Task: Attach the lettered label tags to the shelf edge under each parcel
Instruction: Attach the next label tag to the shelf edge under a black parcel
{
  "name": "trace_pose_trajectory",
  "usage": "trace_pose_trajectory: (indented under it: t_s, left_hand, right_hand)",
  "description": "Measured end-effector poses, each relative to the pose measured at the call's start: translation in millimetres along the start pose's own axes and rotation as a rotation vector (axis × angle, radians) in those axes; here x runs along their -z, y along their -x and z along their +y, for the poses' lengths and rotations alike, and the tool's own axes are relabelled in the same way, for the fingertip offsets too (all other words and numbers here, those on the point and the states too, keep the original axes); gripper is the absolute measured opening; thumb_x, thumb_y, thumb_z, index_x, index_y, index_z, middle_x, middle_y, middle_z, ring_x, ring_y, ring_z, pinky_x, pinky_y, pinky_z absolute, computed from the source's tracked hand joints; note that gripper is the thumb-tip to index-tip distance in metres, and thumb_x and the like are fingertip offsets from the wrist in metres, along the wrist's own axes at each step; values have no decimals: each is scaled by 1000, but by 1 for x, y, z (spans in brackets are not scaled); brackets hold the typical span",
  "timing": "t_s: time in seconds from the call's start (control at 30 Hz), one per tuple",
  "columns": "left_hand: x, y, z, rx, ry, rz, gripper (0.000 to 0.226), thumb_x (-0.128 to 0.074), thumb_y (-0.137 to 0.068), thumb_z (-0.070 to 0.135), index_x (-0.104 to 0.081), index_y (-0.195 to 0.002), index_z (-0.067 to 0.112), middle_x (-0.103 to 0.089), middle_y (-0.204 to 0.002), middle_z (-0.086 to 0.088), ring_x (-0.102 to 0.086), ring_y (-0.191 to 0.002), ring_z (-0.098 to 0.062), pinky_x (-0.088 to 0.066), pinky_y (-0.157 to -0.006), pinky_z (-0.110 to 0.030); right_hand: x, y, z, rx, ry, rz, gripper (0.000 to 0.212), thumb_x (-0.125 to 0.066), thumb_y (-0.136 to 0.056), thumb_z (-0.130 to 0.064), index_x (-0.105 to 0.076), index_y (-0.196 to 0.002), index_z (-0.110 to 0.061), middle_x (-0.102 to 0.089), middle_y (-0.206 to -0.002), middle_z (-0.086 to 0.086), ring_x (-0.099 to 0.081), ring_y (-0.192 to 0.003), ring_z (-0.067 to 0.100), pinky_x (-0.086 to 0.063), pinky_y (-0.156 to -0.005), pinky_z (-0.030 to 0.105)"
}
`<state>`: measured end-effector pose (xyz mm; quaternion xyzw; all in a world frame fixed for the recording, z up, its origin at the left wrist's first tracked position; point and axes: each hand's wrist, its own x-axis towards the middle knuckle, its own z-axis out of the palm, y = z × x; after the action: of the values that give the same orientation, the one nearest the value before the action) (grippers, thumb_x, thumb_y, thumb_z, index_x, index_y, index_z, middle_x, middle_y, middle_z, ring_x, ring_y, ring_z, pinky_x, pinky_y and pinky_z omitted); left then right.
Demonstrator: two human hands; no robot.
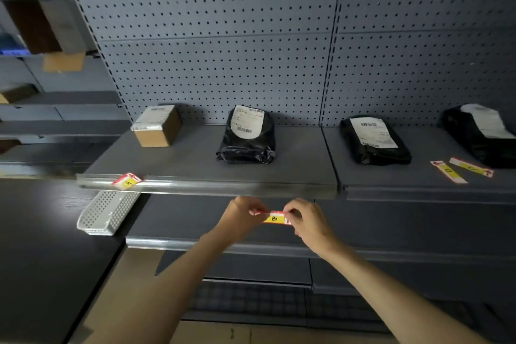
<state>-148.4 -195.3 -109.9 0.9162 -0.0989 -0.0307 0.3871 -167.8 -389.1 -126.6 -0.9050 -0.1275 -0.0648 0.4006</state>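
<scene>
A red, white and yellow label tag (275, 217) is pinched at its two ends between my left hand (242, 217) and my right hand (305, 220), just below the shelf edge (223, 186) and under the black bag parcel (247, 135). A tilted tag (127, 181) sits in the edge strip below the cardboard box parcel (157, 126). Two loose tags (448, 172) (471, 167) lie flat on the right shelf section, in front of two more black bag parcels (374, 139) (480, 132).
A white perforated basket (107, 212) rests on the lower shelf at the left. A pegboard back panel (223, 36) rises behind the parcels. Other shelves with boxes (44, 25) stand at the far left. A lower shelf edge (223, 246) runs under my wrists.
</scene>
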Motion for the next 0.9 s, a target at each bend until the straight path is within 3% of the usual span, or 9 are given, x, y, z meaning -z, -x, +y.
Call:
trace_pose_trajectory:
  t_s: [0.17, 0.27, 0.4, 0.57, 0.73, 0.9]
  left_hand:
    - [62, -1, 14, -33, -11, 133, 10, -71, -82, 17, -73, -91, 20, -73, -88, 1, -64, -83, -14, -50, -72, -20]
    - [84, -3, 10, -71, -220, 174, 23, -63, -86, 13, -69, -108, 16, -68, -107, -2, -59, -103, -19, -51, -87, -35]
    - [91, -12, -10, -123, -471, 130, 32, -55, -92, 13, -63, -123, 13, -62, -125, -6, -53, -119, -24, -47, -98, -37]
    - [78, -14, -31, -116, -570, 86, 36, -49, -94, 14, -58, -128, 16, -59, -128, -3, -51, -120, -23, -45, -100, -36]
    - [76, -12, -40, -215, -576, 129, 36, -47, -94, 17, -59, -128, 24, -59, -125, 3, -53, -115, -20, -45, -97, -35]
    - [76, -10, -44, -257, -566, 148, 32, -45, -96, 20, -64, -121, 23, -60, -122, 4, -52, -109, -19, -44, -95, -31]
  right_hand:
    - [21, -38, -66, 26, -22, 55, 9, -61, -91, -6, -66, -86, -11, -62, -87, 1, -56, -50, 11, -51, -48, 26]
    - [31, -58, -88, 68, -1, 60, 10, -59, -92, -5, -67, -88, -9, -60, -89, -1, -55, -54, 7, -46, -50, 18]
    - [30, -79, -93, 99, 47, 87, 12, -57, -94, -6, -68, -91, -7, -58, -90, 1, -51, -65, 4, -44, -61, 19]
    - [10, -87, -82, 70, 106, 55, 15, -55, -95, -9, -69, -91, -6, -57, -89, 5, -57, -72, 18, -53, -66, 37]
    - [-6, -92, -76, 71, 154, 19, 18, -53, -96, -12, -69, -89, -10, -53, -86, -1, -51, -62, 11, -47, -60, 33]
    - [-12, -99, -85, 90, 223, 24, 17, -54, -96, -14, -71, -91, -11, -53, -86, -2, -55, -72, 16, -47, -65, 33]
